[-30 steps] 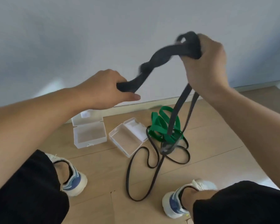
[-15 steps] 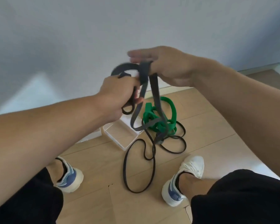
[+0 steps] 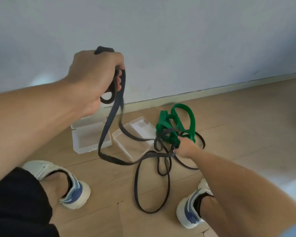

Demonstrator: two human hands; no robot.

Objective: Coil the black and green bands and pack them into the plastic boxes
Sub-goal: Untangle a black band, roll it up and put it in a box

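Your left hand [image 3: 94, 77] is raised in front of the pale wall [image 3: 161, 31], fingers clenched around a few coils of the black band [image 3: 108, 124]. One loop pokes out above your fist and another hangs just below it. From there the band drops in a long slack strand, sags near the floor [image 3: 237, 127] and runs across to your right hand [image 3: 184, 148].

Your right hand is low, near the floor, fingers grasping the black band where it lies tangled beside the green band [image 3: 176, 124]. More black loops trail on the wood between your shoes [image 3: 70, 187].

The green band sits in a loose heap on the floor, against the far side of your right hand.

Two clear plastic boxes [image 3: 87, 134] lie open on the floor, side by side, left of the green heap.
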